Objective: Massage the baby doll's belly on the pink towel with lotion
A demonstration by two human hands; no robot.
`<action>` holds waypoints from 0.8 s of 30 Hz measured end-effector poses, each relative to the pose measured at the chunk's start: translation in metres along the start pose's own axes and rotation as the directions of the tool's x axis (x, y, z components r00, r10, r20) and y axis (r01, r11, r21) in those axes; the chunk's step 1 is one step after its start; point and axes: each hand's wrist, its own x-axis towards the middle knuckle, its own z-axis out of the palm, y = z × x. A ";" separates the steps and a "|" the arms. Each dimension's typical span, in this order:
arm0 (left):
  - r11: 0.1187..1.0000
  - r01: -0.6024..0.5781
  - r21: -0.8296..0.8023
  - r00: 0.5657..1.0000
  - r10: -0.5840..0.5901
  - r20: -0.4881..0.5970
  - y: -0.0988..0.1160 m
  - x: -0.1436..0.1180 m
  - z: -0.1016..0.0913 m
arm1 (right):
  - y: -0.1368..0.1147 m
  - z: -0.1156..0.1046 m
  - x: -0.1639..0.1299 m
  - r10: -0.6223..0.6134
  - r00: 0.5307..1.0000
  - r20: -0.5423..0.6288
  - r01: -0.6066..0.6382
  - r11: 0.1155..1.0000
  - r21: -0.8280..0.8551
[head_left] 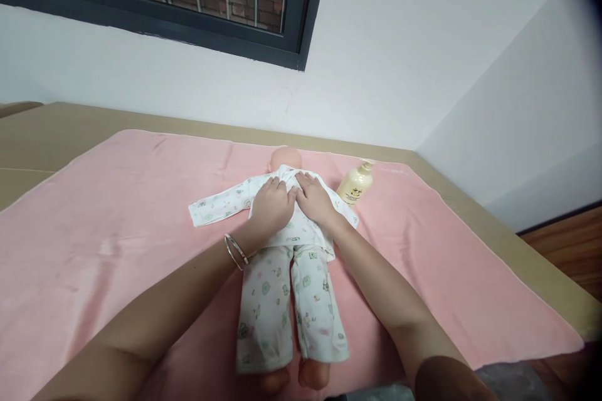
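A baby doll (301,233) lies stretched out on a pink sheet, dressed in a white long-sleeved top and matching trousers (266,307) with small green prints. Its bald head points away from me, no face showing, and its bare feet are nearest me. My left hand (273,203) rests on the left of the doll's upper torso, fingers lying on the cloth. Beside it my right hand (316,199) lies flat on the right side, the thumbs close together. Neither hand grips anything. The doll's left-side sleeve (219,205) stretches outward; my right forearm partly covers the other side.
A cream pump bottle (356,183) leans or lies on the pink sheet (155,213), just right of the doll's shoulder. The sheet covers a tan padded surface (117,119) against a white wall. A dark-framed window (301,44) with bars is above. Wood shows at the right.
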 end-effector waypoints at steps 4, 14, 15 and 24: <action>0.997 0.054 -0.049 0.997 -0.051 0.054 -0.007 0.007 -0.004 | -0.014 -0.003 -0.008 0.015 0.993 -0.114 -0.023 0.997 -0.073; 0.994 -0.020 -0.109 1.000 0.022 0.014 -0.025 0.018 -0.003 | -0.038 -0.005 -0.024 0.021 0.983 -0.184 -0.059 0.977 -0.205; 0.994 -0.027 -0.107 1.000 0.027 0.002 -0.027 0.017 0.000 | -0.037 -0.005 -0.023 0.025 0.984 -0.178 -0.059 0.980 -0.190; 0.995 0.019 -0.097 0.998 -0.025 -0.064 -0.032 0.010 0.021 | 0.011 0.009 0.000 -0.040 0.994 -0.099 0.050 0.993 0.103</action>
